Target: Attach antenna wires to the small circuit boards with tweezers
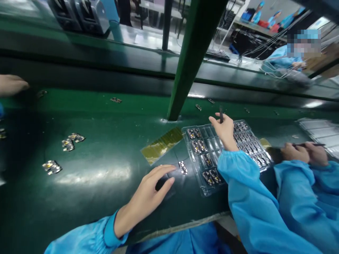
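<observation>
My left hand (148, 188) hovers low over the green bench, thumb and fingers apart, with nothing visible in it. Just beyond its fingertips lies a small circuit board (182, 167). My right hand (226, 130) is above a clear plastic tray (194, 178), closed around a slim black pen-like tool (221, 114) that points upward. Rows of small boards fill the tray's right side and part of its left columns; my right hand and sleeve hide some of the middle pockets. Left of the tray lies a sheet of amber film strips (161, 145).
Loose boards (52, 167) lie to the left, and more sit along the green strip at the back. A green post (182, 67) rises behind the tray. A co-worker's hands (304, 153) work at right beside another tray (320, 132); another person's hand (12, 84) is at far left.
</observation>
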Tool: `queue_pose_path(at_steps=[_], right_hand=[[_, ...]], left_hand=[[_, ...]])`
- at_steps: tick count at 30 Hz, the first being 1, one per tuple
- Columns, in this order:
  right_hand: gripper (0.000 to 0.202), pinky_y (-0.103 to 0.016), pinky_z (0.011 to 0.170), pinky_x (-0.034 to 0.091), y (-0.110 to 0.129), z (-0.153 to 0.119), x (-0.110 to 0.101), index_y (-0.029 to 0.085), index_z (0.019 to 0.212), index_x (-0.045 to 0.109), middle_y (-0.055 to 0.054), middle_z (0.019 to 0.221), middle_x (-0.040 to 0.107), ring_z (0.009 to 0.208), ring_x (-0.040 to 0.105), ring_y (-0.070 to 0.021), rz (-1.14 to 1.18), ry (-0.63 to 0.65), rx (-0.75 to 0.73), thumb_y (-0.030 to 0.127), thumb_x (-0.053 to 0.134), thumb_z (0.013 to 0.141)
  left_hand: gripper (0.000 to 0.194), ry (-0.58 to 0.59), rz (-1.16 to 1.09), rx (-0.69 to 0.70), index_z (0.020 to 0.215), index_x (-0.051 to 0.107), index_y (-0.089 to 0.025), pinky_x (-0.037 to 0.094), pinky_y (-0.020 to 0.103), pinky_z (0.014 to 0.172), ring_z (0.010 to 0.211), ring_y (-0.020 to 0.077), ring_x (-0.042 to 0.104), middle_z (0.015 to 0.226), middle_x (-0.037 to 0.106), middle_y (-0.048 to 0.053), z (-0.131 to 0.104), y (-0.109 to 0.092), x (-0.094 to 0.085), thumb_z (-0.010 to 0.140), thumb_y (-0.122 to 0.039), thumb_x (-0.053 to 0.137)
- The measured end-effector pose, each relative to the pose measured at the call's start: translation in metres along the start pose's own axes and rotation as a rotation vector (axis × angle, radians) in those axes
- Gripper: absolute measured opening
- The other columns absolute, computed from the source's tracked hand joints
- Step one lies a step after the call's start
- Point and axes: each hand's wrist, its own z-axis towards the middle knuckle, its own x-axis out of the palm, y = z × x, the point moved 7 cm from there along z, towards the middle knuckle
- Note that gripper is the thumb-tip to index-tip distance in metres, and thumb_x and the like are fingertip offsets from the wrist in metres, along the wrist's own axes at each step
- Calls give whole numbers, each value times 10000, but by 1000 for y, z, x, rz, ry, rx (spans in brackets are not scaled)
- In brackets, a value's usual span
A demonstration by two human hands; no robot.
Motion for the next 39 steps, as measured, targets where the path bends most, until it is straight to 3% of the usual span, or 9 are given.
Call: queue_pose_path(at_steps=[7, 10, 14, 21, 27, 32, 34, 36, 39], right_hand=[[221, -303, 649, 447, 48, -106, -33, 194, 972, 727, -9, 749, 628, 681, 595, -173, -109, 139, -252, 376, 643, 880], [213, -305, 668, 489, 54, -151, -13, 183, 948, 722, -43, 831, 644, 755, 637, -192, -156, 374, -338, 358, 602, 923], [286, -343, 662, 521, 36, -189, 24, 185, 1158, 663, -89, 1038, 640, 801, 679, -236, -395, 602, -390, 333, 623, 917], [246, -311, 618, 500, 33, -192, 39, 232, 1098, 612, -60, 1112, 612, 796, 685, -214, -393, 701, -423, 210, 668, 859], [65, -289, 705, 500, 50, -186, 23, 242, 930, 650, -1, 872, 694, 820, 681, -191, -59, 718, -286, 207, 596, 936], [128, -272, 778, 528, 76, -200, 20, 249, 994, 717, -9, 933, 722, 870, 693, -174, 179, 760, -297, 207, 607, 942], [185, -270, 790, 538, 83, -206, 26, 259, 1033, 728, -12, 954, 710, 893, 692, -170, 204, 786, -318, 168, 597, 938], [197, -276, 812, 545, 84, -206, 27, 266, 1053, 735, -18, 968, 683, 904, 684, -168, 217, 745, -316, 175, 620, 921], [167, -289, 753, 564, 77, -198, 15, 245, 1026, 745, -41, 984, 639, 856, 670, -175, 249, 554, -244, 277, 704, 867]], left_hand=[[194, -38, 66, 99, 1147, 650, -230, 505, 362, 1005, 1162, 192, 617, 1205, 685, 52, 4, -2, 1, 989, -217, 537], [176, -59, 72, 102, 1100, 673, -210, 512, 367, 982, 1112, 195, 639, 1163, 701, 64, 7, 0, 1, 982, -203, 542], [159, -113, 49, 27, 1048, 689, -203, 524, 358, 943, 1047, 197, 665, 1089, 732, 57, 12, 4, -5, 974, -211, 548], [171, -127, 19, -33, 1040, 706, -221, 531, 366, 928, 1032, 223, 678, 1074, 740, 61, 13, 8, -7, 970, -258, 554], [172, -129, 0, -89, 1068, 697, -221, 556, 337, 862, 962, 214, 688, 1063, 739, 60, 10, 11, -7, 942, -288, 601], [528, 32, -309, -142, 1373, 544, -240, 588, 323, 899, 1006, 210, 719, 1166, 736, 63, 9, 12, 8, 875, -309, 703], [504, 34, -406, -209, 1340, 586, -210, 611, 320, 855, 939, 218, 745, 1096, 763, 69, 8, 16, 10, 865, -322, 711], [405, 3, -417, -262, 1222, 672, -171, 627, 310, 782, 849, 225, 757, 972, 786, 69, 8, 18, 7, 858, -343, 716], [332, -44, -462, -330, 1083, 728, -146, 618, 272, 674, 746, 213, 751, 813, 783, 59, 10, 21, 3, 830, -360, 749]])
